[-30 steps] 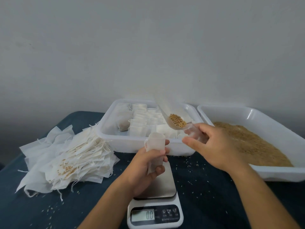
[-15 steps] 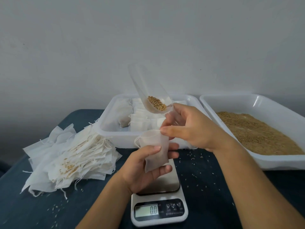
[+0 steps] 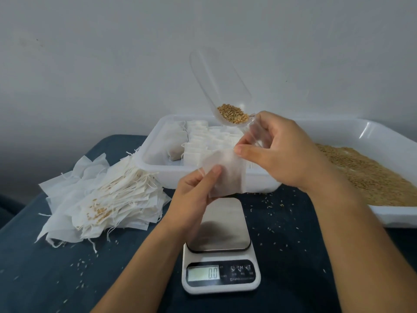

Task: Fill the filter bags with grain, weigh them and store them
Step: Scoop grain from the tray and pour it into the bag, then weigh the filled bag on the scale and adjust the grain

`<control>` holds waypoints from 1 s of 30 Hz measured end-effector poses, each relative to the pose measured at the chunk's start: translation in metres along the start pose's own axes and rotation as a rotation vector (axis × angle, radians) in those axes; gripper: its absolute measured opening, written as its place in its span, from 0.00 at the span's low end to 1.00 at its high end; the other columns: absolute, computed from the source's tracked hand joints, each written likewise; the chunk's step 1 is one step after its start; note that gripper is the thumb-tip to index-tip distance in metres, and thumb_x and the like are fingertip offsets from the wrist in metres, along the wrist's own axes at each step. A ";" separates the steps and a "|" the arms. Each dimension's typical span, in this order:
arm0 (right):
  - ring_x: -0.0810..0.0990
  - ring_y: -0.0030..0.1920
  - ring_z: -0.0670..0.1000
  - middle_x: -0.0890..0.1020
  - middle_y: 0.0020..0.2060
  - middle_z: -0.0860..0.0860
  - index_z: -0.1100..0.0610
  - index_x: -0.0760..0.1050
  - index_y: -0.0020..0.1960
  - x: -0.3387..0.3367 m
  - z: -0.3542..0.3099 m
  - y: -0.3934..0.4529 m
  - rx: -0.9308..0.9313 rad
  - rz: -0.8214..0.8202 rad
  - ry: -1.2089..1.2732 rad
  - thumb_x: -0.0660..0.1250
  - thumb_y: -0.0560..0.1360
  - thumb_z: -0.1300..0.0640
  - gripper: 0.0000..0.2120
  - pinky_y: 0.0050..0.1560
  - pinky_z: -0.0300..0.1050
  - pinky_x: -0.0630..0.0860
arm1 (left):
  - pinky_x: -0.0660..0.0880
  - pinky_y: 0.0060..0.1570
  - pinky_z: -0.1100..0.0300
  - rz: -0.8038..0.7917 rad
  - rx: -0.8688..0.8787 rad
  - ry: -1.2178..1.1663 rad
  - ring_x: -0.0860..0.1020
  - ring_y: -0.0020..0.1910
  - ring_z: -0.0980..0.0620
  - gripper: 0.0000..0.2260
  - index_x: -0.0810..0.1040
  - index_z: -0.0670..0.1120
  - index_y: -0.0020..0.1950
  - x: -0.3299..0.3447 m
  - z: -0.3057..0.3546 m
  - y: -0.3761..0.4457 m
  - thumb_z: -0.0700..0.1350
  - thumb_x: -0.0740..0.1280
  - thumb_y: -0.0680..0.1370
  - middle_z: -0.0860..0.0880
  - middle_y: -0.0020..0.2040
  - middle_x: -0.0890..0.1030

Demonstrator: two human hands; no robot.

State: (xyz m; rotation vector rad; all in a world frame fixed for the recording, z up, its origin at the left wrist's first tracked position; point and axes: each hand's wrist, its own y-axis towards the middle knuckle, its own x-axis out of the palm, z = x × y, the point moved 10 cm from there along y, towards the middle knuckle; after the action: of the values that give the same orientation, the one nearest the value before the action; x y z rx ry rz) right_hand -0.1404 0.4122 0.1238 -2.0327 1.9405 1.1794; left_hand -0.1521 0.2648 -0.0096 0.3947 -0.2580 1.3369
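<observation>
Since a second ago we have raised the filter bag (image 3: 226, 171) off the scale (image 3: 220, 245) and tipped the scoop (image 3: 222, 91) steeply upward, its grain (image 3: 233, 114) settled at the handle end. Our left hand (image 3: 194, 199) pinches the bag's near side between thumb and curled fingers, while our right hand (image 3: 282, 150) grips the scoop handle and tugs the bag's rim with its fingertips (image 3: 240, 151). To fill cleanly, we judge, we should spread the mouth wide first, then lower the scoop lip inside it and pour slowly. Filled bags (image 3: 198, 143) sit in the tray (image 3: 155, 159) at the tabletop's far edge; empty ones (image 3: 106, 199) lie toward its left edge.
</observation>
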 end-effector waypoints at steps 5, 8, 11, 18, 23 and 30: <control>0.71 0.33 0.38 0.87 0.43 0.42 0.55 0.71 0.44 0.009 0.015 0.005 0.053 -0.060 0.085 0.77 0.75 0.53 0.15 0.36 0.30 0.69 | 0.80 0.59 0.49 0.000 0.019 0.034 0.82 0.53 0.46 0.17 0.84 0.39 0.53 -0.001 0.004 0.000 0.53 0.71 0.79 0.39 0.52 0.84; 0.72 0.33 0.37 0.84 0.40 0.48 0.52 0.69 0.42 0.012 0.016 0.006 0.037 -0.061 0.030 0.78 0.74 0.55 0.16 0.37 0.29 0.70 | 0.80 0.62 0.47 0.001 -0.009 0.011 0.83 0.57 0.44 0.17 0.84 0.39 0.56 -0.003 0.001 0.001 0.52 0.69 0.79 0.36 0.59 0.84; 0.72 0.30 0.36 0.81 0.37 0.48 0.53 0.69 0.41 0.012 0.012 0.006 0.000 -0.046 0.042 0.78 0.74 0.57 0.16 0.34 0.27 0.67 | 0.80 0.60 0.47 -0.068 -0.042 -0.017 0.83 0.61 0.43 0.15 0.85 0.46 0.61 0.005 -0.002 0.000 0.53 0.71 0.79 0.40 0.61 0.84; 0.66 0.29 0.40 0.83 0.39 0.47 0.54 0.70 0.42 0.003 0.011 0.003 -0.003 -0.052 0.062 0.77 0.75 0.54 0.15 0.32 0.29 0.67 | 0.80 0.51 0.60 -0.195 -0.055 0.159 0.85 0.55 0.48 0.11 0.85 0.57 0.53 0.016 -0.013 -0.005 0.48 0.78 0.72 0.47 0.54 0.87; 0.70 0.32 0.40 0.83 0.41 0.47 0.50 0.73 0.43 0.001 0.019 0.004 0.048 -0.056 0.043 0.77 0.75 0.51 0.12 0.35 0.32 0.70 | 0.80 0.48 0.62 -0.126 -0.026 0.216 0.86 0.52 0.49 0.12 0.85 0.53 0.54 0.008 -0.013 -0.001 0.48 0.78 0.71 0.46 0.52 0.87; 0.82 0.50 0.48 0.84 0.49 0.42 0.47 0.81 0.50 -0.087 0.100 -0.008 0.396 0.171 -0.273 0.72 0.78 0.47 0.04 0.46 0.46 0.74 | 0.84 0.48 0.55 0.047 -0.027 0.479 0.87 0.45 0.50 0.12 0.82 0.45 0.54 -0.009 -0.008 0.000 0.45 0.79 0.74 0.48 0.45 0.88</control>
State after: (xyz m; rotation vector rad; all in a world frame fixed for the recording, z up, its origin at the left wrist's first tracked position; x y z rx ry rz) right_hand -0.1691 0.5397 0.1011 -1.4578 2.0399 0.9456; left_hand -0.1542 0.2596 -0.0206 0.0383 0.1144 1.4295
